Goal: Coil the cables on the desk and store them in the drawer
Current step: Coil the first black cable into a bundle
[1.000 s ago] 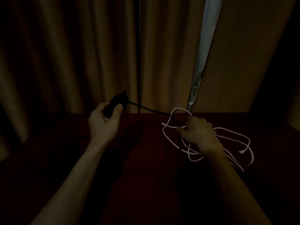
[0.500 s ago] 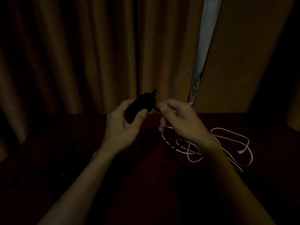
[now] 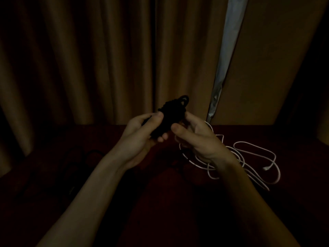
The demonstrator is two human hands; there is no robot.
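Note:
A black cable wound into a tight bundle (image 3: 171,114) is held up above the dark red desk (image 3: 160,202), in the middle of the view. My left hand (image 3: 142,132) grips the bundle from the left. My right hand (image 3: 194,138) closes on its right side, thumb towards me. A loose white cable (image 3: 252,163) lies in untidy loops on the desk under and to the right of my right hand, its plug end showing white at the right. No drawer is in view.
More dark cable (image 3: 78,163) lies on the left of the desk, hard to make out in the dim light. Brown curtains (image 3: 89,59) hang behind the desk, with a pale gap (image 3: 226,56) between them at the right.
My right hand has left the white cable and come up to the black bundle. The stretch of black cable between my hands is now wound in, and both hands have moved together.

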